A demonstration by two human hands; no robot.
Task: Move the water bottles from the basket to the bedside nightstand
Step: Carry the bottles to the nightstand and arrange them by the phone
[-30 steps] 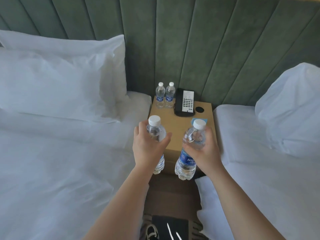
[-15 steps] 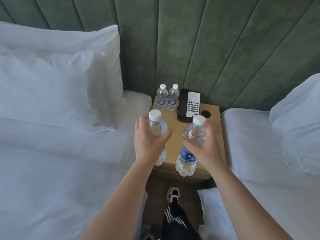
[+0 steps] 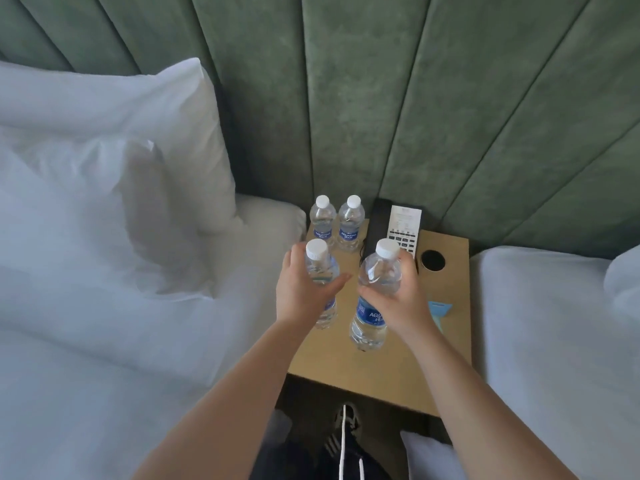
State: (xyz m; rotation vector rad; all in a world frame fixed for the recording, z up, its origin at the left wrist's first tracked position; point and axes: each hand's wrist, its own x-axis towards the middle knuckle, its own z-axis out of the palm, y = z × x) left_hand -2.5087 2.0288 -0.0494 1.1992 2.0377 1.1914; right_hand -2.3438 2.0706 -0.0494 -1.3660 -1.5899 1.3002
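Note:
My left hand (image 3: 302, 292) grips a clear water bottle (image 3: 320, 263) with a white cap and blue label, held upright over the left part of the wooden nightstand (image 3: 381, 375). In my right hand (image 3: 403, 299) is a second water bottle (image 3: 372, 317) of the same kind, upright over the nightstand's middle. I cannot tell whether either bottle touches the top. Two more water bottles (image 3: 337, 225) stand side by side at the nightstand's back left corner. No basket is in view.
A black and white telephone (image 3: 401, 226) sits at the back of the nightstand, a round black hole (image 3: 433, 260) to its right, a light blue card (image 3: 439, 311) near the right edge. White beds and pillows flank both sides. A green padded headboard rises behind.
I have stepped closer; both hands have carried their bottles forward from the nightstand's front edge to above its top.

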